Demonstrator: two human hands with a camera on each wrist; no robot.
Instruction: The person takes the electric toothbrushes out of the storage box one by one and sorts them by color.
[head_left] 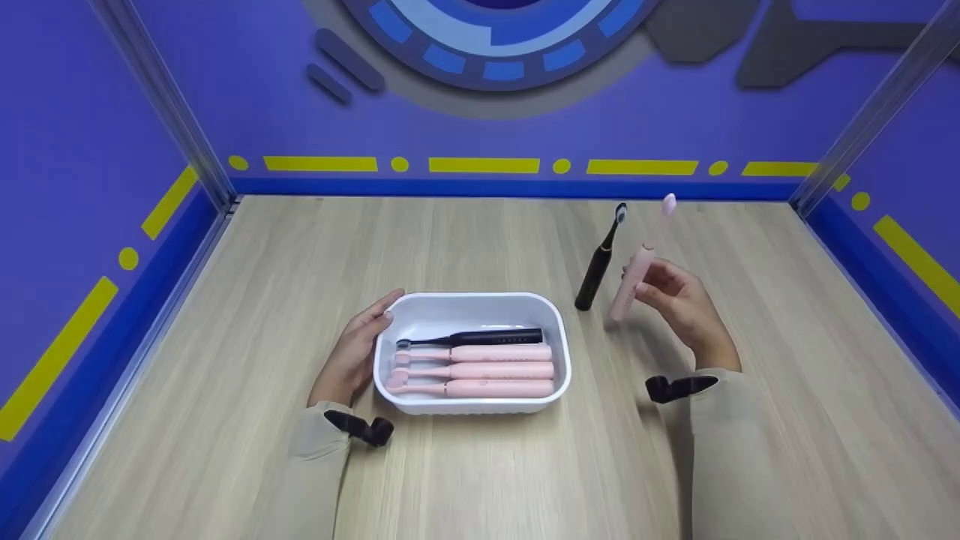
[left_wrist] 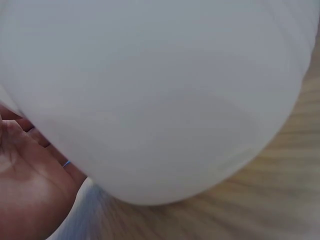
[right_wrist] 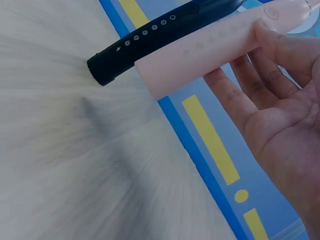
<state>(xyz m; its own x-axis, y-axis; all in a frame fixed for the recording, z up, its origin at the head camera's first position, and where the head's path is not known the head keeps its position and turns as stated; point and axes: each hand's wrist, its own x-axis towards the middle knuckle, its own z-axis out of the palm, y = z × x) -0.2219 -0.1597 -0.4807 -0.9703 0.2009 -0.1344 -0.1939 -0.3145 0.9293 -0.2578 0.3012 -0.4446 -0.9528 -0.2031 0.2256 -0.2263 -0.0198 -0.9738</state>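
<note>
My right hand [head_left: 686, 307] pinches the handle of a pink electric toothbrush [head_left: 636, 277] between thumb and fingers, brush head up. Close to its left, a black electric toothbrush [head_left: 598, 270] appears to stand upright on its base. In the right wrist view the pink handle [right_wrist: 200, 55] partly overlaps the black one [right_wrist: 150, 40]. My left hand [head_left: 354, 351] holds the left end of a white plastic box [head_left: 472, 406], thumb at the rim. Inside lie another black toothbrush [head_left: 499, 337] and three pink toothbrushes [head_left: 501, 370], side by side. The box wall [left_wrist: 165, 110] fills most of the left wrist view.
All this is on a light wooden table [head_left: 480, 472]. Blue-purple panels [head_left: 480, 135] with yellow markings enclose its back and sides. Small black wrist cameras [head_left: 679, 388] sit on both sleeves.
</note>
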